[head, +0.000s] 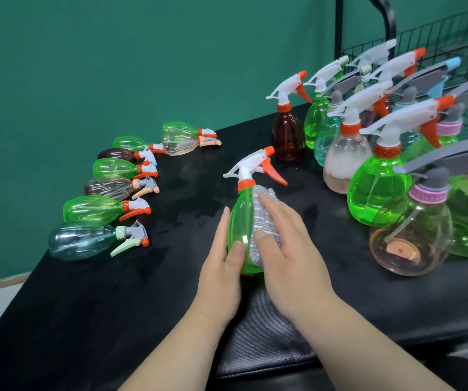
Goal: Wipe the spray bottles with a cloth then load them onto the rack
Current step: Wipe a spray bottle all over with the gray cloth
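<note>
Eight lying bottles (91, 208), one held bottle (238, 221), one cloth (263, 221), two hands (221, 269) (289, 249).

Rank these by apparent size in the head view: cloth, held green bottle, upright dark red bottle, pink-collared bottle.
1. pink-collared bottle, nearest the camera
2. held green bottle
3. dark red bottle, farther off, so its true size against the green one is unsure
4. cloth

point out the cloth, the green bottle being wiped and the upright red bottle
cloth (262, 221), head view, grey ribbed middle
green bottle (238, 218), head view, body left of cloth
red bottle (287, 136), head view, lower body
</note>
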